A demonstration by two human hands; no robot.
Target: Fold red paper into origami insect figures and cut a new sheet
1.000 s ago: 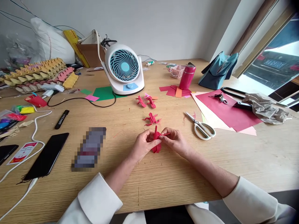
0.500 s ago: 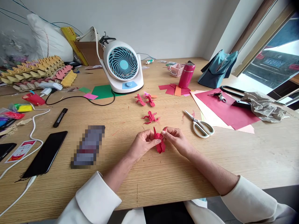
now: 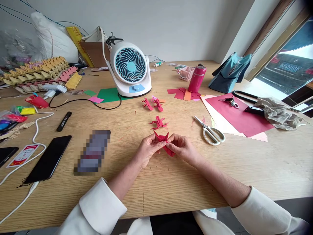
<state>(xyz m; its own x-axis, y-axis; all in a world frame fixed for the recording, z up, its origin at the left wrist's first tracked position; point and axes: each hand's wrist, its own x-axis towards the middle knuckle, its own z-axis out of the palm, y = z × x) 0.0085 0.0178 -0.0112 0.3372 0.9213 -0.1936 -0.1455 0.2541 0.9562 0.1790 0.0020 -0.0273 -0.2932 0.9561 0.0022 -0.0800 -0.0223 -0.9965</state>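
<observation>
Both hands pinch one folded red paper figure (image 3: 169, 151) just above the table. My left hand (image 3: 149, 148) grips its left side between thumb and fingers. My right hand (image 3: 182, 148) is closed on its right side, with the two thumbs close together. Two pointed paper flaps stick up at the far end; the fingers cover part of the middle. Just beyond lies a finished-looking red origami frog (image 3: 158, 122) with spread legs. Two more small red origami figures, a left one (image 3: 147, 103) and a right one (image 3: 157, 104), sit farther back.
Scissors (image 3: 212, 133) lie right of my hands, near stacked red and pale paper sheets (image 3: 244, 120). A white fan (image 3: 132, 70) and pink bottle (image 3: 197, 79) stand at the back. On the left are a marker (image 3: 64, 121), a black phone (image 3: 49, 159) and a blurred-out object (image 3: 93, 151).
My right hand has shifted its grip from the upper flap down to the paper's middle, beside my left thumb. The paper figure has turned, and its two points now spread apart.
</observation>
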